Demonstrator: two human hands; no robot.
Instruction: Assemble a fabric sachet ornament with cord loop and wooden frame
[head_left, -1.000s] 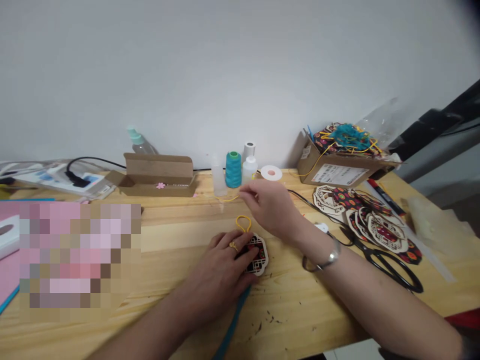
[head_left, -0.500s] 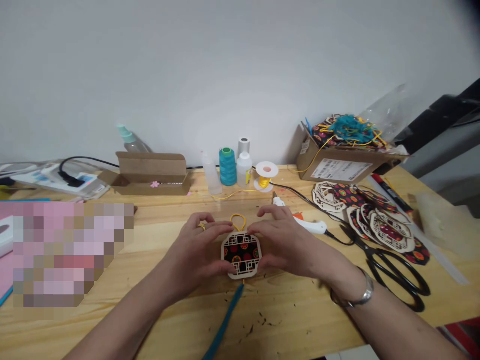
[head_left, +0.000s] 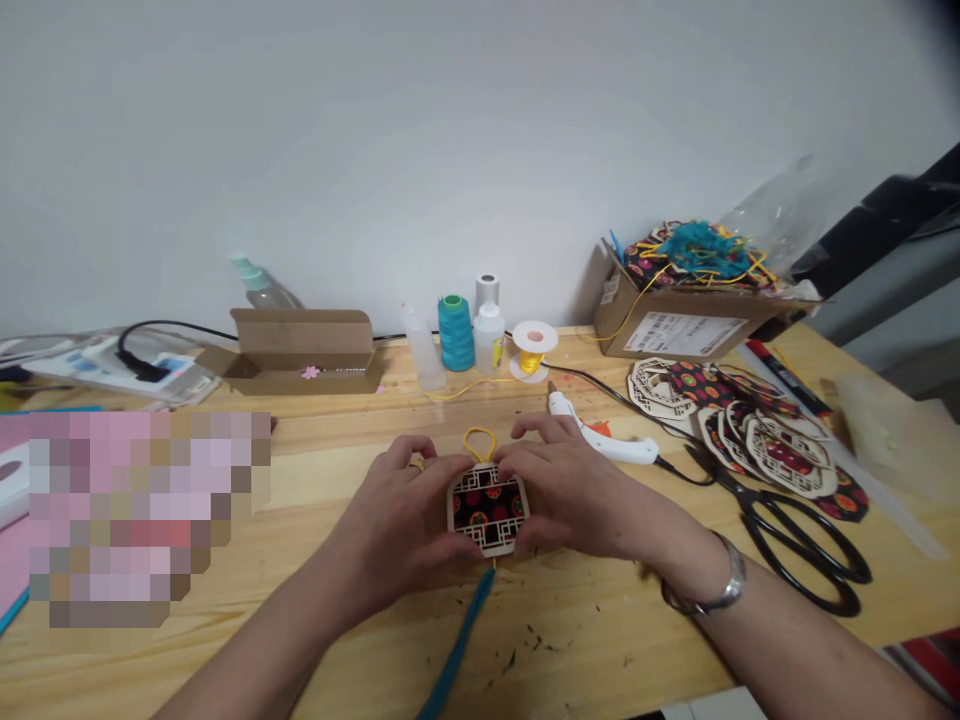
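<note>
A small wooden lattice ornament (head_left: 487,507) with dark patterned fabric lies on the wooden table (head_left: 600,600). A yellow cord loop (head_left: 479,441) sticks out at its top and a teal tassel (head_left: 459,637) trails from its bottom. My left hand (head_left: 401,510) grips its left edge, fingers curled, a ring on one finger. My right hand (head_left: 566,490) pinches its right edge and top corner; a metal bracelet sits on that wrist.
A white glue gun (head_left: 600,437) lies just behind my right hand. Black scissors (head_left: 795,540) and a pile of finished ornaments (head_left: 750,430) sit to the right. Thread spools, small bottles (head_left: 487,335) and cardboard boxes (head_left: 300,350) line the wall.
My right hand came back from the spools at the rear and joined the left on the ornament. The ornament now sits squarely between both hands, pressed closer together.
</note>
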